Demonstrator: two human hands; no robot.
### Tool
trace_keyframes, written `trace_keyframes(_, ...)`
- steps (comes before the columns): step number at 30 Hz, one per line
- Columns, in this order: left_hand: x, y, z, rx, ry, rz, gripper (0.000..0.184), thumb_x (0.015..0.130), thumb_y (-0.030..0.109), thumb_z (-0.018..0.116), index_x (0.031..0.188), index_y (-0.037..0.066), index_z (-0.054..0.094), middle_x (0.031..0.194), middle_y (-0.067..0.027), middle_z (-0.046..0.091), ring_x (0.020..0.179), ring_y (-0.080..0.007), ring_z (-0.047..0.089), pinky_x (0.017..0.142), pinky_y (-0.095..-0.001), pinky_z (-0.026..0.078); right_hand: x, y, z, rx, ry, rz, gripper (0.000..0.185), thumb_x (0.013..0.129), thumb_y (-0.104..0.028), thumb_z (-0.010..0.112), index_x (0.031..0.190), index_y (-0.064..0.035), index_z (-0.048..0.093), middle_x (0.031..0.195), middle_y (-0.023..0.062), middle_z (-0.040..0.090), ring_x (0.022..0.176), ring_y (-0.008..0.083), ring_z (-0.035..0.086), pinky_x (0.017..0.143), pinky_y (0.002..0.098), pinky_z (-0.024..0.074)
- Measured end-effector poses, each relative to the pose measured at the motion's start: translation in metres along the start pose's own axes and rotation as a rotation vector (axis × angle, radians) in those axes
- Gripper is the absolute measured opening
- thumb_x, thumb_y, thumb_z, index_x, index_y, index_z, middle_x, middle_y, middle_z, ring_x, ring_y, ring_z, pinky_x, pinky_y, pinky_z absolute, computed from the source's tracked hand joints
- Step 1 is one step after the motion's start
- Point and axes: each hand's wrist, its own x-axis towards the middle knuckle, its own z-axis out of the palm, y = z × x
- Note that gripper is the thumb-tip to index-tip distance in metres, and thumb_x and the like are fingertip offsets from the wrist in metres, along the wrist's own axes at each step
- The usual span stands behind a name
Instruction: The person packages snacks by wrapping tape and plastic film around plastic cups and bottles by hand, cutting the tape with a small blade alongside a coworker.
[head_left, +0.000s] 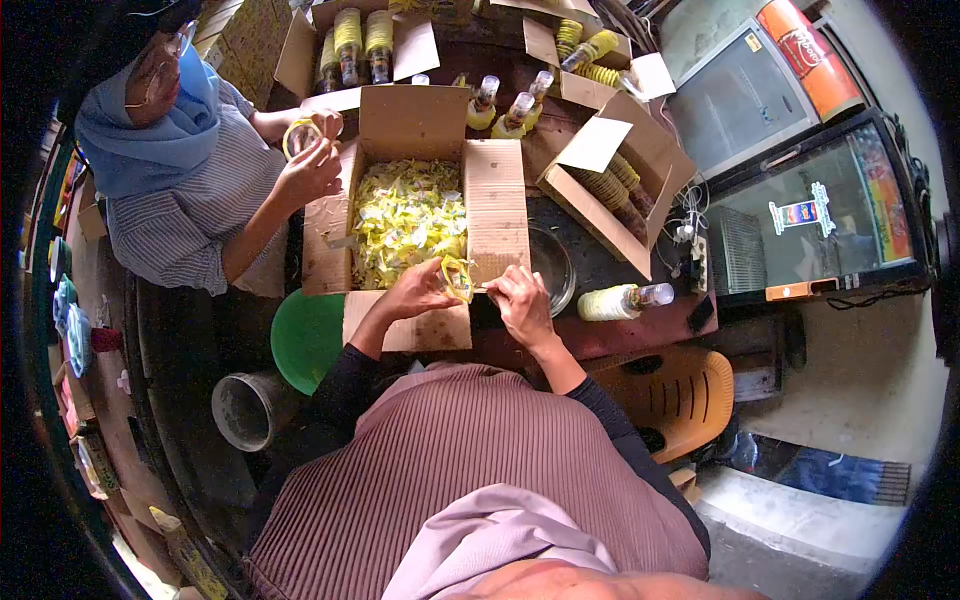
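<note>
My left hand (420, 291) grips a clear plastic ring (457, 280) with yellow along its edge, held upright over the near side of an open cardboard box (497, 190). My right hand (524, 303) is just to its right, thumb and fingers pinched together. A thin pale tip shows at those fingers, too small to name. Yellow and white torn scraps (410, 220) fill the box. To the right of my right hand, a stack of yellow-rimmed rings (608, 303) lies on its side around a clear bottle. A round glass-like bowl (552, 268) sits partly behind my right hand.
At the left, a co-worker (190, 170) holds a similar yellow-edged ring (301, 138). Ring stacks fill a tilted carton (640, 165); more bottles (513, 118) stand at the back. A green basin (308, 340), grey bucket (245, 410) and orange chair (680, 395) are near me.
</note>
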Motion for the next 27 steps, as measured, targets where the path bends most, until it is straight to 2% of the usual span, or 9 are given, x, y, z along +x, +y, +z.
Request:
trace_keyframes(1,0.001,0.003,-0.002,0.095,0.036,0.058,0.063,0.07,0.033,0.081,0.112,-0.003,0.052,0.1,-0.014,0.062,0.09,-0.0196,0.06,0.078,-0.0334,0.049,0.0,-0.002,-0.002,0.0,0.0,0.001,0.002,0.076,-0.009,0.065,0.077,-0.0101,0.065,0.078,0.0033,0.055,0.081,0.0225,0.055,0.072,0.0369,0.0404)
trace_keyframes(3,0.001,0.0,-0.003,0.169,0.03,-0.004,0.063,0.07,0.033,0.081,0.115,-0.002,0.053,0.103,-0.0157,0.062,0.091,-0.0242,0.063,0.079,-0.0356,0.05,-0.003,-0.006,-0.005,-0.036,-0.031,-0.012,0.001,0.076,-0.01,0.065,0.078,-0.0097,0.065,0.077,0.0037,0.055,0.081,0.0221,0.055,0.071,0.0367,0.0403)
trace_keyframes(5,0.002,-0.019,0.002,0.37,0.226,0.196,0.057,0.07,0.033,0.078,0.111,0.002,0.054,0.1,-0.0151,0.063,0.089,-0.0281,0.064,0.075,-0.0372,0.051,-0.005,-0.009,-0.005,-0.069,-0.026,-0.022,0.001,0.077,-0.011,0.065,0.078,-0.0098,0.065,0.078,0.0036,0.055,0.081,0.022,0.055,0.071,0.0368,0.0404)
trace_keyframes(8,-0.004,0.023,0.003,0.462,0.183,0.02,0.05,0.07,0.033,0.076,0.105,0.004,0.055,0.095,-0.0143,0.064,0.088,-0.0325,0.063,0.073,-0.0407,0.05,-0.008,-0.013,-0.001,-0.17,0.001,-0.056,0.003,0.078,-0.013,0.064,0.079,-0.01,0.065,0.078,0.0035,0.054,0.081,0.0217,0.055,0.071,0.0367,0.0403)
trace_keyframes(12,-0.004,0.028,0.003,0.494,0.144,-0.002,0.049,0.069,0.035,0.075,0.1,0.004,0.054,0.09,-0.0137,0.064,0.087,-0.0342,0.063,0.072,-0.0431,0.049,-0.014,-0.016,0.007,-0.284,0.031,-0.098,0.007,0.078,-0.014,0.061,0.083,-0.0104,0.065,0.079,0.0033,0.053,0.081,0.0209,0.053,0.07,0.0364,0.04)
trace_keyframes(14,-0.003,0.016,0.003,0.533,0.071,-0.038,0.054,0.069,0.031,0.079,0.109,0.005,0.054,0.091,-0.0167,0.063,0.088,-0.0327,0.063,0.072,-0.04,0.049,-0.018,-0.016,0.012,-0.304,0.034,-0.117,0.008,0.078,-0.014,0.06,0.084,-0.0103,0.065,0.079,0.0032,0.052,0.081,0.0206,0.053,0.07,0.0365,0.0397)
trace_keyframes(18,-0.004,-0.009,0.002,0.457,0.086,0.006,0.052,0.07,0.033,0.078,0.109,0.005,0.055,0.09,-0.0161,0.063,0.085,-0.0324,0.063,0.072,-0.0393,0.049,-0.024,-0.012,0.02,-0.312,0.033,-0.143,0.011,0.078,-0.014,0.058,0.087,-0.0103,0.065,0.081,0.0028,0.052,0.081,0.02,0.052,0.069,0.0369,0.0391)
trace_keyframes(25,-0.002,0.009,0.006,0.107,-0.148,-0.065,0.046,0.076,0.024,0.076,0.113,0.004,0.056,0.085,-0.0063,0.064,0.077,-0.0126,0.058,0.066,-0.0309,0.048,-0.023,-0.011,0.022,-0.316,0.062,-0.119,0.011,0.078,-0.012,0.058,0.086,-0.0108,0.064,0.08,0.0027,0.052,0.081,0.0203,0.053,0.07,0.0371,0.0394)
trace_keyframes(27,0.0,0.008,0.007,0.212,-0.165,-0.136,0.048,0.076,0.024,0.076,0.115,0.004,0.055,0.089,-0.0079,0.064,0.078,-0.0146,0.059,0.067,-0.0316,0.049,-0.018,-0.008,0.02,-0.267,0.073,-0.05,0.008,0.078,-0.012,0.059,0.084,-0.0119,0.065,0.08,0.0033,0.052,0.082,0.0211,0.053,0.071,0.037,0.0399)
